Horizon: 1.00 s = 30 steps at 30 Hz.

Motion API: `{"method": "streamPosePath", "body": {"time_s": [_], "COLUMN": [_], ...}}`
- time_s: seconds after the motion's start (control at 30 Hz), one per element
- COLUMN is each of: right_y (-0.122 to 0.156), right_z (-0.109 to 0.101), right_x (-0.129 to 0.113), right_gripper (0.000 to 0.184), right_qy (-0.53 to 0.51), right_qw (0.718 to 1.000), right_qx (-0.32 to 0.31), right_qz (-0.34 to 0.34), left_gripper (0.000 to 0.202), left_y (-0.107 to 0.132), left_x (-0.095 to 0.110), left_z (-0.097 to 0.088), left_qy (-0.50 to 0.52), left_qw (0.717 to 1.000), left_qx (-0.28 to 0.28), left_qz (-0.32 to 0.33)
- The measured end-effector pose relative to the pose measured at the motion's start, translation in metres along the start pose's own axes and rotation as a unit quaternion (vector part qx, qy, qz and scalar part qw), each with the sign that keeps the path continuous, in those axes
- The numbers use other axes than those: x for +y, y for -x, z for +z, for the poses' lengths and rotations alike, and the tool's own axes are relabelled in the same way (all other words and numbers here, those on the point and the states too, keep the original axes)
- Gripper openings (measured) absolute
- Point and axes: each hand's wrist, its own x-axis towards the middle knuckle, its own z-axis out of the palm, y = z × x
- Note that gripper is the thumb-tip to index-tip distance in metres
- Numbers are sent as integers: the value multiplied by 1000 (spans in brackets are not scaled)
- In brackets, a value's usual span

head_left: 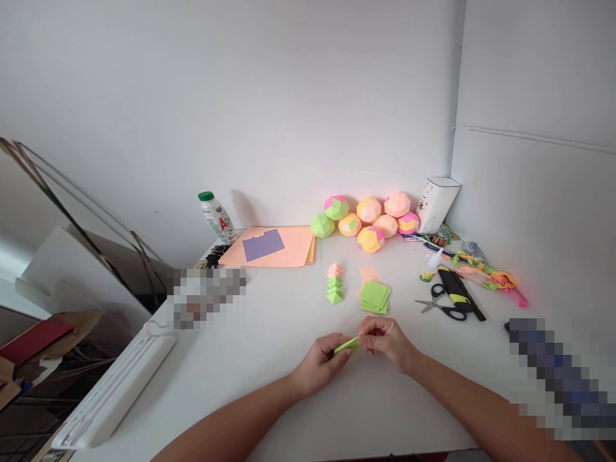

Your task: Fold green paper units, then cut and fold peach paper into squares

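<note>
White table (269,333) in corner; plain white walls (289,96); soft daylight.

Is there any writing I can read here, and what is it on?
"AD", in red, seemingly, on the green-capped bottle; its smaller print is too small to read.
White box: dark marks, unreadable.
Glue bottle: label blurred.
Green paper between left hand and right hand: no print visible.

Both hands, left (320,364) and right (387,341), pinch a green paper (347,346) over the white bench (269,333). Folded pieces (334,284), a paper stack (375,296) and scissors (443,306) lie beyond.
</note>
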Motion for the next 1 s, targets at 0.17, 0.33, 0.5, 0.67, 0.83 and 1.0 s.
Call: {"method": "streamPosePath", "body": {"time_s": [0.17,0.33,0.5,0.67,0.83,1.0], "right_y": [2,4,6,7,7,6], "right_z": [-1,1,3,5,6,6], "right_x": [-2,-2,2,1,-2,0], "right_gripper": [20,25,20,20,21,23], "right_qy": [34,50,129,195,190,179], "right_qw": [999,999,991,980,981,984], "right_qx": [5,-4,-18,-26,-15,-16], "right_qz": [-11,2,-14,-44,-20,-3], "left_gripper": [43,43,42,41,39,37], "left_y": [-1,-3,-3,-3,-4,-5], "left_x": [0,-3,-2,-4,-11,-10], "left_z": [0,0,1,1,1,1], "left_qy": [58,79,84,90,106,132], "left_qw": [997,994,993,993,990,987], "left_qx": [16,47,38,39,65,64], "left_qz": [-56,-67,-77,-70,-63,-71]}}
